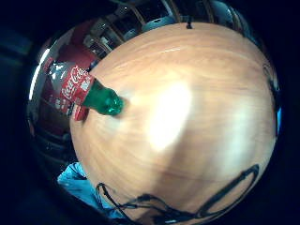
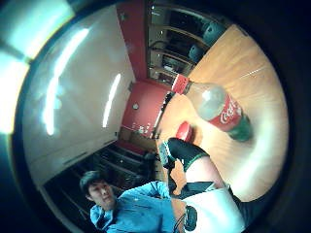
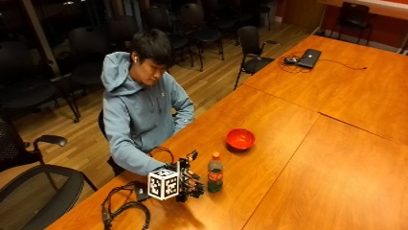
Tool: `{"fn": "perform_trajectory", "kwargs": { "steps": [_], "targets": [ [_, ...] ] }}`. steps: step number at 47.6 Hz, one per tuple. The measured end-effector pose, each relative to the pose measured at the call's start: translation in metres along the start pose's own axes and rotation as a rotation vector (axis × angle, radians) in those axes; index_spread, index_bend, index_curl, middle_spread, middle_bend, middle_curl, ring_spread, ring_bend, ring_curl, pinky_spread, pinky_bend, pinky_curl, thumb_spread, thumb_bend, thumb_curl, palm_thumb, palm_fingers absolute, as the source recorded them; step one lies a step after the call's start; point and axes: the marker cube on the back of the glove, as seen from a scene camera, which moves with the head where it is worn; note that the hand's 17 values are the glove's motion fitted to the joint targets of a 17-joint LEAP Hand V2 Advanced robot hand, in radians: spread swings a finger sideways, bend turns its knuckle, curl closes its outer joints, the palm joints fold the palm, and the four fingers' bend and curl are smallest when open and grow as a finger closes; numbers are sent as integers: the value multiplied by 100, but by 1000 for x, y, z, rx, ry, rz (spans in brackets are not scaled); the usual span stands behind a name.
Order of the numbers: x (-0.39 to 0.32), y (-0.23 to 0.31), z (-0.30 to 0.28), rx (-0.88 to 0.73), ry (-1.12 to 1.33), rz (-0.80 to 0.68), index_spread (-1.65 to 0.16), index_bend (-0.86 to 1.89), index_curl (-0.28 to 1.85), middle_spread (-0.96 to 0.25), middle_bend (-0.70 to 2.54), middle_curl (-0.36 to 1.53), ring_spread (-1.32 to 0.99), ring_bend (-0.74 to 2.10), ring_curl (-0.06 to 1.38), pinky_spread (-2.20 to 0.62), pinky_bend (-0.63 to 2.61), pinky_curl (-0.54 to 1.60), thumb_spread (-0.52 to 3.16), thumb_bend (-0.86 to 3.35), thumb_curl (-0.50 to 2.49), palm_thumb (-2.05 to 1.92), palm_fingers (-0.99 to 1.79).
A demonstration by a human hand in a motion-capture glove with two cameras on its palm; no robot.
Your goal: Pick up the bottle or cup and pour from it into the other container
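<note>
Your bottle (image 3: 215, 173) stands upright on the wooden table (image 3: 331, 143), low and a little left of centre in the outside view, with a red cap, a red label and a green lower body. The red bowl (image 3: 240, 139) you will pour into sits further up and to the right, apart from the bottle, with bare wood between them.

Your gloved right hand (image 3: 188, 184) is just to the left of the bottle, its fingers pointing toward it. The fingers look loosely spread and hold nothing; from this angle I cannot tell whether a fingertip already touches the label.

In my judgement, the main risk is that the bottle is tall and narrow, so a sideways nudge from your knuckles before you close around it could tip it toward the bowl. The cap appears to be on; if so, nothing will pour until it comes off.

The label reads "Coca-Cola" in white script on red, clearest in the thumb side palm view (image 2: 228, 115). No other writing is legible.
</note>
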Motion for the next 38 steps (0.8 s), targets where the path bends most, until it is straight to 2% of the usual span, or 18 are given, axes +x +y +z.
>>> {"fn": "perform_trajectory", "kwargs": {
  "steps": [12,20,26,30,38],
  "targets": [
    [0,-29,62,-52,-165,7,-34,11,15,8,22,33,14,54,30,23,78,30,92,-3,37,54,1],
    [-8,-43,93,9,-272,-4,-36,12,15,10,18,32,16,59,31,25,85,31,88,-2,38,61,10],
    [-11,-48,107,76,-279,-12,-37,14,16,9,22,33,14,65,31,23,87,30,84,-2,39,67,39],
    [-14,-51,113,110,-284,-13,-28,26,22,6,32,36,7,60,30,16,78,28,81,3,42,82,78],
    [-19,-53,129,153,-295,-18,-16,23,30,1,36,40,-5,59,33,4,60,26,75,3,47,94,105]
  ]
}}
